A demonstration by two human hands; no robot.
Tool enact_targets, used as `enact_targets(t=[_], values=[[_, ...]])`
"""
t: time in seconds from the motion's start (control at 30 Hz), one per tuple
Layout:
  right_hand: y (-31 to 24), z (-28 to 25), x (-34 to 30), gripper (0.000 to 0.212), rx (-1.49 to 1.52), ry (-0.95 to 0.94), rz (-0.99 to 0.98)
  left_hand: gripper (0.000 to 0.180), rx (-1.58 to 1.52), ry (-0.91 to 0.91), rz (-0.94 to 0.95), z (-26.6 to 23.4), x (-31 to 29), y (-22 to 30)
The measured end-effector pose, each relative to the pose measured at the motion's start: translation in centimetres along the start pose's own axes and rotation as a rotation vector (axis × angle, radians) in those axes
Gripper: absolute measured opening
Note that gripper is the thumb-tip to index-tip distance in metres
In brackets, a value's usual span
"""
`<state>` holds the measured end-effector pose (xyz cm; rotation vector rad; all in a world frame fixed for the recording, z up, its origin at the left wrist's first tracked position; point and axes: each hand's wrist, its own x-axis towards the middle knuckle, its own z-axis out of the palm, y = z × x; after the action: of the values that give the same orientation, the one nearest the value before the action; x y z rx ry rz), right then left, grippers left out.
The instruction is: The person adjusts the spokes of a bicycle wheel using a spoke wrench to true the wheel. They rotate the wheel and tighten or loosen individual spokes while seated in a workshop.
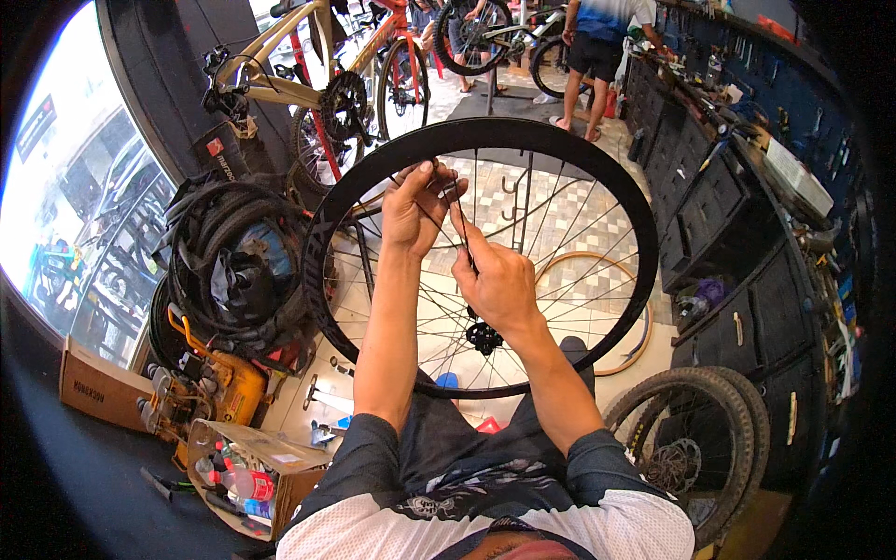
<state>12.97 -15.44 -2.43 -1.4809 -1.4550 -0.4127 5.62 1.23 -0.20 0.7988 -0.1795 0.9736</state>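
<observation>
A bicycle wheel with a deep black rim (523,134) stands in front of me, its lower part at my thighs. Thin dark spokes run from its black hub (483,338) to the rim. Inside the upper left of the rim, my left hand (416,207) is closed, its fingertips pinched together; what they grip is too small to make out. Lower and to the right, my right hand (497,283) pinches a dark spoke (462,222) between thumb and fingers. That spoke slants up toward my left fingertips.
Black tyres and tubes (233,261) are piled at left, above a yellow machine (229,387) and a cardboard box (252,467) of bottles. More wheels (695,448) lean at lower right beside dark drawers (709,215). Bicycles (345,103) and another person (597,56) are farther back.
</observation>
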Motion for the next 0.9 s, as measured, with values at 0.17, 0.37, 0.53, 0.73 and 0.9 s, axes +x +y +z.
enact_targets(t=[0.17,0.37,0.53,0.73,0.9], values=[[-0.2,0.0,-0.1,0.065,0.003,-0.009,0.000,0.011,0.012,0.010,-0.017,0.2,-0.4,0.3],[-0.8,-0.4,-0.2,0.067,-0.045,0.017,-0.046,0.012,0.002,-0.011,-0.038,0.6,-0.5,0.5],[-0.7,-0.1,-0.1,0.069,-0.101,0.026,-0.054,0.012,0.007,-0.006,-0.037,0.6,-0.6,0.6],[-1.3,-0.7,0.0,0.068,-0.155,-0.007,-0.026,0.012,0.053,-0.006,-0.039,1.1,-0.7,0.9],[-1.4,-0.7,-0.2,0.069,-0.172,0.023,-0.054,0.014,0.084,0.057,-0.026,1.1,-1.0,0.7]])
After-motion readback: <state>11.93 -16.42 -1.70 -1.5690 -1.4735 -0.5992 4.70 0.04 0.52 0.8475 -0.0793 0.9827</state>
